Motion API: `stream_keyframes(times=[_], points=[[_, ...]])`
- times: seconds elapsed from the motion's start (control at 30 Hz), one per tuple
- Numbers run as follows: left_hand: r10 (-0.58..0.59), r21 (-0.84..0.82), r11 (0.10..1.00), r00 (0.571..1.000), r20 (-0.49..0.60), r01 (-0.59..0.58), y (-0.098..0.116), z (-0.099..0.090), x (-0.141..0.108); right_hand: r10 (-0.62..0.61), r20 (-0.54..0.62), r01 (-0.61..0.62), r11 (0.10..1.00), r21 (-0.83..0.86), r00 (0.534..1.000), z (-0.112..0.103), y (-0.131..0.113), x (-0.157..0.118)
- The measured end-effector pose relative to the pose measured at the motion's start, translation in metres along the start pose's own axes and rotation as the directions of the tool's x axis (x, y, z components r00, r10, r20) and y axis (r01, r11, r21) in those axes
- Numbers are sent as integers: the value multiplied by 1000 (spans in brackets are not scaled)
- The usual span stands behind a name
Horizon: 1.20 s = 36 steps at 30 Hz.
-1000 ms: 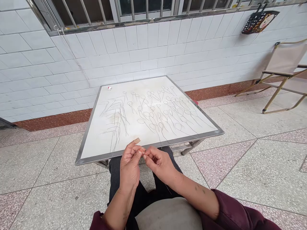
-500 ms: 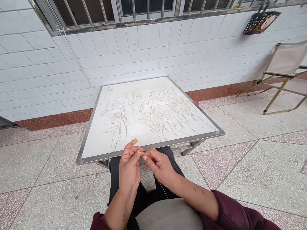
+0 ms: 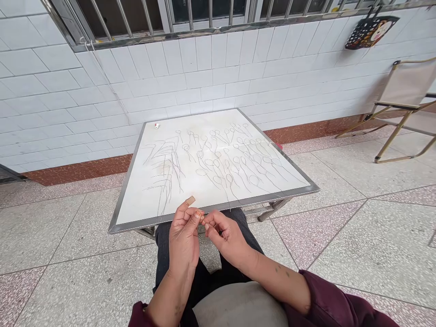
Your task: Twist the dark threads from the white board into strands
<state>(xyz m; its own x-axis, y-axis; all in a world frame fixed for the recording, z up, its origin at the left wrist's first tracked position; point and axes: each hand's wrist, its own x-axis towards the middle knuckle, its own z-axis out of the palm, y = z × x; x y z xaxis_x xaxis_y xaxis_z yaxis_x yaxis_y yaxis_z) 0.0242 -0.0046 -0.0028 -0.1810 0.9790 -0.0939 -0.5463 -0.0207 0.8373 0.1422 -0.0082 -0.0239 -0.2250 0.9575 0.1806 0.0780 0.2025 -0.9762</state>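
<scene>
My left hand [image 3: 185,234] and my right hand [image 3: 228,236] meet at the fingertips, just past the table's near edge and above my lap. Both pinch a thin wire; most of it is hidden by the fingers, and a fine end shows faintly over the left palm. A tan bandage or tape wraps one raised fingertip of the left hand. On the white table [image 3: 200,200] lie several thin wires with looped ends [image 3: 254,180], spread over the middle and right. Bent, hooked wires [image 3: 163,181] lie to the left, some reaching past the near edge.
A small white and red object [image 3: 157,126] sits in the table's far left corner. The table stands by a white tiled wall [image 3: 231,68] under a barred window. At right are a folding chair [image 3: 405,100] and a hanging dark patterned bag [image 3: 371,32].
The wire tail that hung below my right hand no longer shows there; a fine end now crosses my left palm. My right fingers have shifted slightly, still against the left fingertips.
</scene>
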Motion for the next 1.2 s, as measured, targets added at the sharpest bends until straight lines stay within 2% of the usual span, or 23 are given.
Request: stream_keyframes(times=[0.13, 0.37, 0.5, 0.73, 0.93, 1.2], points=[[-18, 3, 1000, 1000, -3, 18, 1, -1, 1, -2, 20, 3, 1000, -28, 1000, -1, 0, 0], [-111, 46, 993, 993, 28, 110, 2, -3, 2, -9, 51, 6, 999, 50, 999, -2, 2, 3], [-116, 50, 992, 992, 42, 114, 1, -4, 2, 19, 15, -20, 1000, 25, 1000, -5, 3, 4], [-129, 41, 991, 989, 67, 127, 1, -3, 2, 123, -17, -122, 989, 80, 992, -4, 4, 6], [-121, 8, 993, 991, 63, 121, 2, -2, 1, 106, -24, -104, 992, 65, 994, -4, 4, 6], [-117, 43, 993, 991, 62, 114, 1, -3, 2, 148, 58, -157, 955, 250, 987, -4, 5, 8]])
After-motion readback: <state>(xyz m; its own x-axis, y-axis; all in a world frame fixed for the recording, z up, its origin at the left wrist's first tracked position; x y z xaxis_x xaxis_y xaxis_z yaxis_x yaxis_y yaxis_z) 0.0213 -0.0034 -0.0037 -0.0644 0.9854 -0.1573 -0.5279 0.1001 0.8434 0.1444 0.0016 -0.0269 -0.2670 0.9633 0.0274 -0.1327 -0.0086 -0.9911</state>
